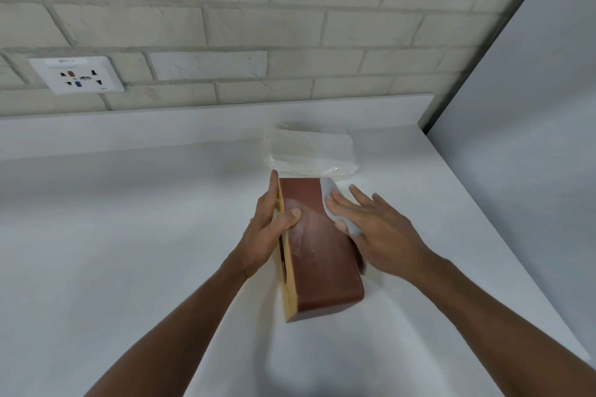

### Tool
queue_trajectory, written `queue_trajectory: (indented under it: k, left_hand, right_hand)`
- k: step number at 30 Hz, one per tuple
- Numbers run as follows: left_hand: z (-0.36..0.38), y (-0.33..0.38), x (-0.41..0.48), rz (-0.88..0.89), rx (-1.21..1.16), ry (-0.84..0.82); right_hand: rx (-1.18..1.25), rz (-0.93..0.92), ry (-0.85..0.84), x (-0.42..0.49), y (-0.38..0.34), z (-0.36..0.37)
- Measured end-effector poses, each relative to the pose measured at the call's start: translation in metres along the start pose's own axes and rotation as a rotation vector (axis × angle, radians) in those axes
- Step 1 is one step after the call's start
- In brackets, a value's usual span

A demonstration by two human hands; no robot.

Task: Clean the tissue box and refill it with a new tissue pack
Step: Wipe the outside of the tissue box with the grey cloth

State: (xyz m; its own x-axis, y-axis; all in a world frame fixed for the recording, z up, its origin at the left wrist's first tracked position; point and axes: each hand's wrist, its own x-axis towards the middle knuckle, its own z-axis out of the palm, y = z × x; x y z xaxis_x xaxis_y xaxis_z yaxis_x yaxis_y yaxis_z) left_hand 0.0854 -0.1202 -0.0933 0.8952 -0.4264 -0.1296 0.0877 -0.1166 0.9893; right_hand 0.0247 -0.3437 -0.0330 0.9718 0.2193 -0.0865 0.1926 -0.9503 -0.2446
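Head view, looking down, and the wide pale grey table (129,235) fills most of the picture, running back to a whitewashed brick wall (225,26) at twelve o'clock, with a white socket plate (76,75) up at ten o'clock. Dead centre lies the reddish-brown wooden tissue box with its yellow slotted face (319,255), tipped onto its side so the slot faces nine o'clock. Just behind it at twelve o'clock, close enough that I can't tell whether they touch, sits the clear-wrapped pack of white tissues (311,150), flat on the table and apparently unopened.

Now the hands. Left hand (269,229) is clamped on the box, fingers down the yellow face, thumb across the upturned brown side, steadying it. Right hand (371,226) is spread flat, fingers apart, pressing a small pale grey cloth (329,190) against the box's three o'clock edge near the far end. Faint whitish smears show on the brown surface by the thumb.

My read: we're mid-clean, one side being wiped, other faces possibly left. The refill hasn't begun: the box still has to be opened and the pack loaded.
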Motion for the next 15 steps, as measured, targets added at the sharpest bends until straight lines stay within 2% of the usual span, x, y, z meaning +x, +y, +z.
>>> queue_trajectory:
  k: [3, 7, 8, 12, 15]
  left_hand:
    - [-0.002, 0.001, 0.001, -0.003, -0.010, -0.011]
    - [-0.003, 0.001, 0.001, -0.002, -0.021, -0.004]
    - [-0.003, 0.001, 0.001, 0.005, -0.012, -0.001]
    - [-0.001, 0.001, 0.001, -0.015, 0.018, 0.005]
    - [-0.001, -0.002, 0.004, -0.001, -0.013, 0.006]
  right_hand:
    - [0.013, 0.017, 0.020, 0.037, -0.015, -0.010]
    - [0.049, -0.208, 0.015, 0.036, -0.028, 0.000]
    - [0.032, -0.216, -0.004, 0.032, -0.021, 0.000]
    - [-0.042, -0.054, -0.001, 0.041, -0.003, -0.011]
    - [0.030, -0.130, 0.000, 0.047, -0.029, -0.003]
